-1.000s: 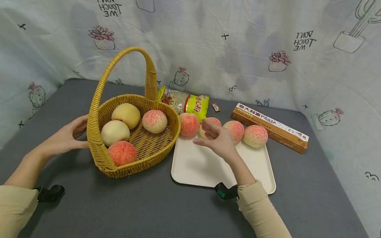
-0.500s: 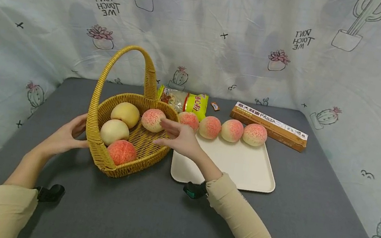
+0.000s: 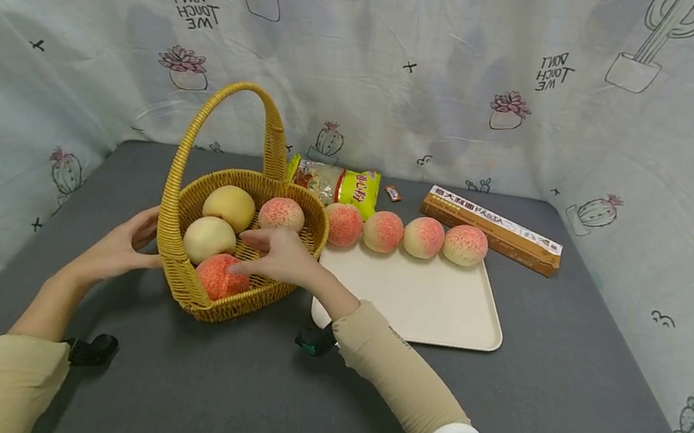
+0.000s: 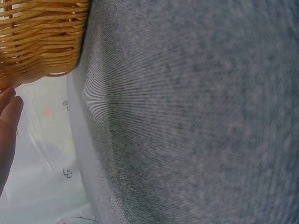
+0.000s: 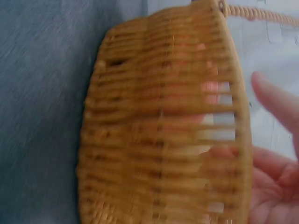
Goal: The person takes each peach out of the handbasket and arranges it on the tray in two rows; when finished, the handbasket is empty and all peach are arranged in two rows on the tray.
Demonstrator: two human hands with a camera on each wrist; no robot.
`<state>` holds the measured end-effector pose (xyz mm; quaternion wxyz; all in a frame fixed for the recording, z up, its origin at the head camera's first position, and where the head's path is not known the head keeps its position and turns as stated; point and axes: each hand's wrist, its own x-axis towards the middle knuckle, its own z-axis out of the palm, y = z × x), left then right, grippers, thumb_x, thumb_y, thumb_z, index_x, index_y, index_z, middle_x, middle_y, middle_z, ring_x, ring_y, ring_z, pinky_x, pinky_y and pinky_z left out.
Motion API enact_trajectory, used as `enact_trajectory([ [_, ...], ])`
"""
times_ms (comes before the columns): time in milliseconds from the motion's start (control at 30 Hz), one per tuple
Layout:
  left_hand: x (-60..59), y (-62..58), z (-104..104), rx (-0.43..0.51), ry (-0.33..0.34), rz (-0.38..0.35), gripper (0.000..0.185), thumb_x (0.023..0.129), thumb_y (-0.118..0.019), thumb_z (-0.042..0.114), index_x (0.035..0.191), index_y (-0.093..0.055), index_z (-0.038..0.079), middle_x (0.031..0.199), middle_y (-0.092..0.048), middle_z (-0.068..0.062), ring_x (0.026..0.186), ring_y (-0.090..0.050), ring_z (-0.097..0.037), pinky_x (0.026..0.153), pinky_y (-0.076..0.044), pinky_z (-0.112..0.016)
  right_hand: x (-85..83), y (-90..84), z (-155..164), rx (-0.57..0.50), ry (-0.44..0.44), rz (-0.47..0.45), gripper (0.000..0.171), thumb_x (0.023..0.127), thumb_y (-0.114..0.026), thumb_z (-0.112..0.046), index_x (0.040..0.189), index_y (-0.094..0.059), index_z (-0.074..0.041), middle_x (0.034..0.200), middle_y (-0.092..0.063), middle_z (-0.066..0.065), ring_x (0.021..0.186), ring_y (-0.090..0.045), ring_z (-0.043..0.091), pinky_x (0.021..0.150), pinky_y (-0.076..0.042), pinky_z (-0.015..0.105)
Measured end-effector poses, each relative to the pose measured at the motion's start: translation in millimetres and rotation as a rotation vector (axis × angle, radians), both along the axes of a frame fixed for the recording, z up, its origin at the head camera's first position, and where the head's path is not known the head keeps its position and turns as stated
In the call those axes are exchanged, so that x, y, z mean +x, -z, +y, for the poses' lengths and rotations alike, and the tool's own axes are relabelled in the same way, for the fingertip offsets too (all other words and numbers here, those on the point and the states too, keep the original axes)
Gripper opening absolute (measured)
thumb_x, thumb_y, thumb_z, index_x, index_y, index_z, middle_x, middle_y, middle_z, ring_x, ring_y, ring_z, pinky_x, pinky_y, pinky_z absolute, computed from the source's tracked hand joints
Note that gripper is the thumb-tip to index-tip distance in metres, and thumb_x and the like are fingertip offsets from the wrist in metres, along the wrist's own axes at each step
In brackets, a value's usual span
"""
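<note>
A yellow wicker basket (image 3: 248, 303) with a tall arched handle stands left of centre. It holds a red peach (image 3: 217, 279), a cream peach (image 3: 209, 241), a yellow peach (image 3: 229, 207) and a pink-speckled peach (image 3: 282, 212). My left hand (image 3: 122, 250) is at the basket's left side, fingers at its wall and partly hidden behind it. My right hand (image 3: 282, 258) reaches over the right rim, thumb at the red peach, fingers extended towards the basket's middle. In the right wrist view the basket's wall (image 5: 159, 116) partly covers the right hand (image 5: 273, 186).
A cream tray (image 3: 414, 307) lies right of the basket. Along its far edge runs a row of several peaches (image 3: 423, 238). Behind are a yellow-green food packet (image 3: 358, 189), a small orange sachet (image 3: 393, 193) and a brown pasta box (image 3: 491, 232).
My right hand has moved left from above the tray, over the basket's rim, and down towards the red peach. The left hand and the basket stay where they were.
</note>
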<state>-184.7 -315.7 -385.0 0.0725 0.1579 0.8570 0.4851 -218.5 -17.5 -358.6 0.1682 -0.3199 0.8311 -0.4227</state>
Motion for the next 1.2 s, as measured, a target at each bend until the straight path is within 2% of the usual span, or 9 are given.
enact_trajectory([
  [133,-0.1,-0.4,-0.3,0.007,0.001,0.001,0.094,0.088,-0.070,0.002,0.156,-0.005,0.001,0.154,-0.014,-0.035,0.139,-0.012,-0.051,0.109,-0.015,-0.071,2.3,0.0,-17.3,0.187,-0.001,0.013,0.033,0.090,-0.069,-0.039,0.095,-0.070,-0.006,0.081,-0.066,-0.002,0.070,-0.057,0.004,0.062,-0.042,0.010],
  [267,0.3,-0.7,-0.3,0.013,-0.003,-0.002,0.094,0.088,-0.070,0.002,0.156,-0.005,0.003,0.154,-0.013,-0.034,0.141,-0.013,-0.047,0.109,-0.016,-0.070,2.6,1.8,-29.1,0.282,-0.012,-0.038,0.050,0.094,-0.061,-0.047,0.063,-0.044,-0.012,0.055,-0.034,-0.003,0.048,-0.029,0.008,0.046,-0.024,0.018],
  [533,-1.1,-0.2,0.6,0.014,-0.007,-0.012,0.095,0.088,-0.070,0.003,0.156,-0.004,0.001,0.154,-0.013,-0.034,0.140,-0.012,-0.051,0.109,-0.016,-0.069,0.9,5.2,-36.2,0.247,-0.019,-0.151,0.054,0.090,-0.063,-0.051,0.120,-0.064,-0.007,0.109,-0.065,0.004,0.093,-0.060,0.012,0.072,-0.049,0.021],
  [633,-1.4,0.1,0.5,0.020,-0.007,-0.013,0.095,0.088,-0.070,0.002,0.156,-0.004,0.003,0.155,-0.012,-0.034,0.140,-0.012,-0.051,0.109,-0.016,-0.069,-1.1,6.0,-35.9,0.201,-0.023,-0.211,0.047,0.089,-0.066,-0.048,0.112,-0.066,-0.007,0.103,-0.064,0.002,0.089,-0.059,0.011,0.070,-0.048,0.020],
  [733,-0.8,-0.4,0.5,0.021,-0.008,-0.017,0.095,0.088,-0.070,0.003,0.156,-0.004,0.003,0.155,-0.011,-0.033,0.140,-0.012,-0.050,0.109,-0.016,-0.069,-1.5,6.8,-35.4,0.174,-0.009,-0.242,0.035,0.087,-0.070,-0.043,0.083,-0.063,-0.010,0.075,-0.055,-0.002,0.067,-0.050,0.009,0.056,-0.039,0.019],
  [900,-0.7,-2.0,1.8,0.029,-0.002,-0.022,0.095,0.089,-0.069,0.003,0.156,-0.002,0.003,0.156,-0.008,-0.032,0.141,-0.010,-0.049,0.110,-0.014,-0.069,3.4,3.8,-35.6,0.196,0.046,-0.120,0.052,0.081,-0.079,-0.036,0.052,-0.041,-0.016,0.049,-0.027,-0.007,0.044,-0.020,0.007,0.043,-0.019,0.019],
  [1033,-0.2,-3.7,2.4,0.023,-0.013,-0.030,0.096,0.089,-0.069,0.003,0.156,-0.001,0.002,0.156,-0.008,-0.032,0.140,-0.010,-0.050,0.111,-0.014,-0.068,7.9,1.2,-35.9,0.185,0.078,-0.010,0.042,0.076,-0.083,-0.034,0.057,-0.050,-0.016,0.049,-0.034,-0.009,0.045,-0.027,0.005,0.043,-0.024,0.015],
  [1133,-0.1,-3.2,1.9,0.011,-0.020,-0.030,0.096,0.089,-0.070,0.004,0.156,-0.001,0.001,0.156,-0.010,-0.032,0.140,-0.010,-0.052,0.111,-0.015,-0.068,9.1,2.3,-36.1,0.163,0.125,0.024,0.029,0.072,-0.085,-0.035,0.080,-0.070,-0.012,0.064,-0.055,-0.010,0.061,-0.046,0.004,0.051,-0.038,0.011],
  [1200,-0.1,-2.3,1.4,0.006,-0.021,-0.027,0.096,0.089,-0.070,0.005,0.156,-0.001,0.001,0.155,-0.011,-0.033,0.140,-0.011,-0.052,0.110,-0.015,-0.068,9.3,3.4,-35.8,0.143,0.151,0.043,0.042,0.070,-0.086,-0.037,0.101,-0.074,-0.011,0.078,-0.065,-0.009,0.073,-0.055,0.005,0.058,-0.046,0.012],
])
